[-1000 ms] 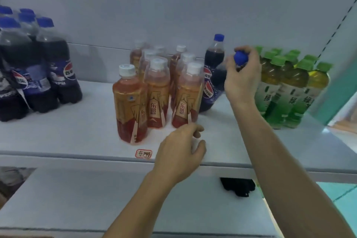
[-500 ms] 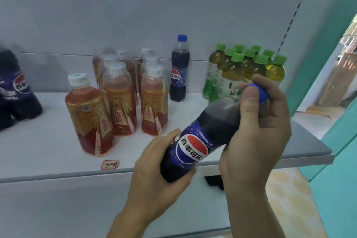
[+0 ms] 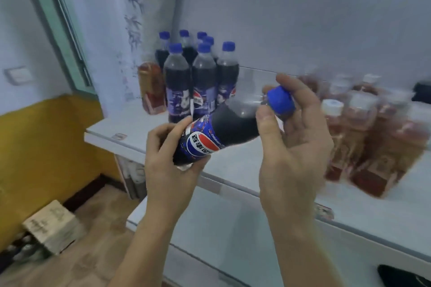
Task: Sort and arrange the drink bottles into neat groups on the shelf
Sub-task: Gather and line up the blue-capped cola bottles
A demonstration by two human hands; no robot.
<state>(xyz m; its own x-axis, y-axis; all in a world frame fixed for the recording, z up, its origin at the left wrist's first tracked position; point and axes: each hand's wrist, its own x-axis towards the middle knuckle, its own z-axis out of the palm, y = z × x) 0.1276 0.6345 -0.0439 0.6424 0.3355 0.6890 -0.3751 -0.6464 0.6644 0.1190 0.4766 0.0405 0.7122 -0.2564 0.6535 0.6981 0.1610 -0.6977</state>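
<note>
Blue-capped cola bottle (image 3: 224,130), lifted off the shelf (image 3: 233,165) since a second ago; my left hand (image 3: 172,163) grips its base, right hand (image 3: 291,137) pinches its cap, near the cola group (image 3: 198,77); regrouping underway.

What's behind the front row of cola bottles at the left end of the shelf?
Behind the cola front row stand more cola bottles, mostly their blue caps showing. One amber tea bottle stands beside them, at the left. Their lower bodies are covered.
</note>
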